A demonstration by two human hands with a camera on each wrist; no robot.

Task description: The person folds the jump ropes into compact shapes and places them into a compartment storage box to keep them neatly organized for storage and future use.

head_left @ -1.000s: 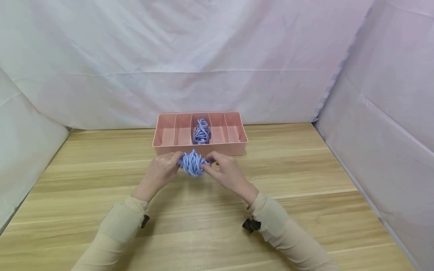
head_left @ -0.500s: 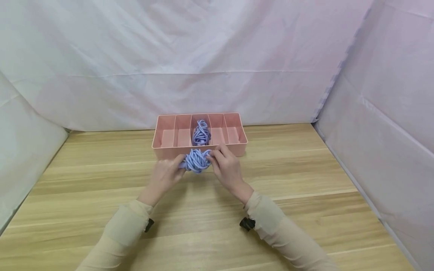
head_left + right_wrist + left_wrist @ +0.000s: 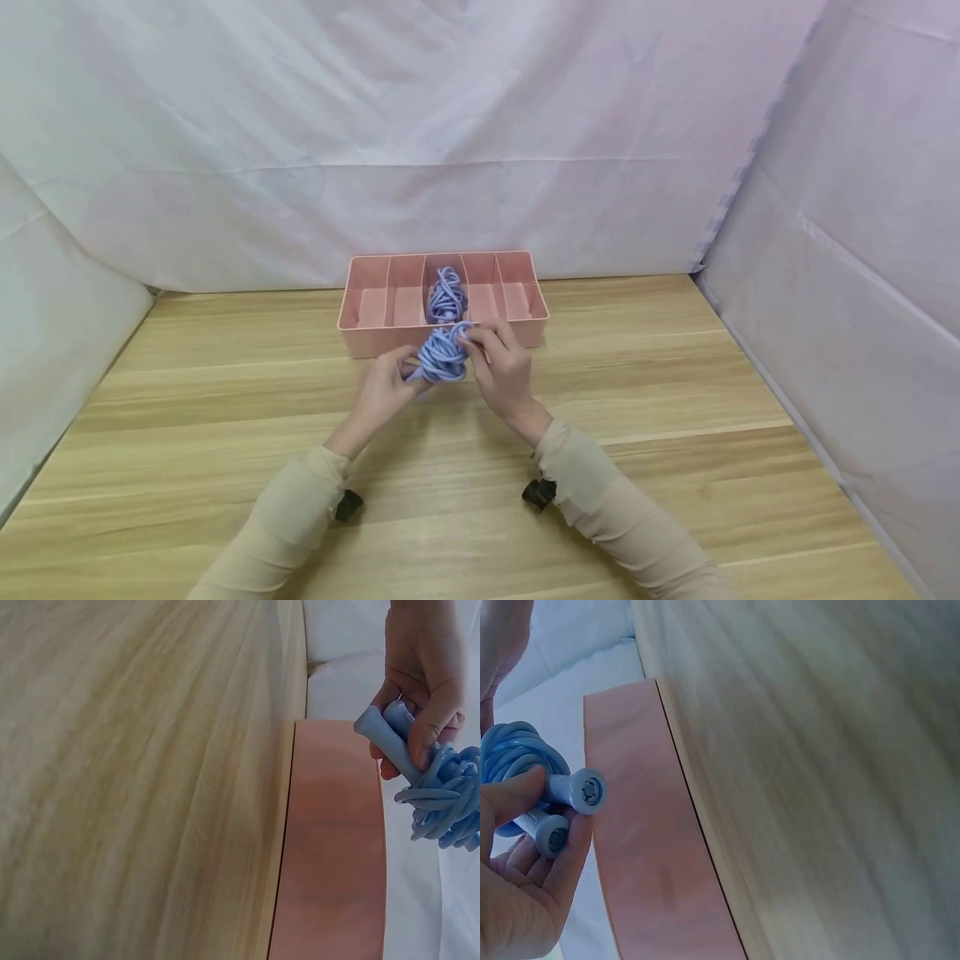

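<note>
A light blue jump rope (image 3: 442,357), its cord wound into a thick bundle, hangs above the table just in front of the pink box. My left hand (image 3: 384,385) grips its two handles (image 3: 574,791) between thumb and fingers; both flared ends show in the left wrist view. With thumb and fingertips, my right hand (image 3: 504,371) pinches a loop of cord at the bundle's upper right. The right wrist view shows the left hand and the wound cord (image 3: 450,796), but not the right hand.
The pink box (image 3: 375,342) with upright dividers stands at the back of the wooden table (image 3: 645,400). Its middle compartment holds another wound blue cord bundle (image 3: 447,298). White cloth (image 3: 435,200) hangs behind and at both sides.
The jump rope has shifted slightly right and tilted, its right end now higher. The left hand has moved right with the handles. The right hand has changed its hold to a cord loop at the top.
</note>
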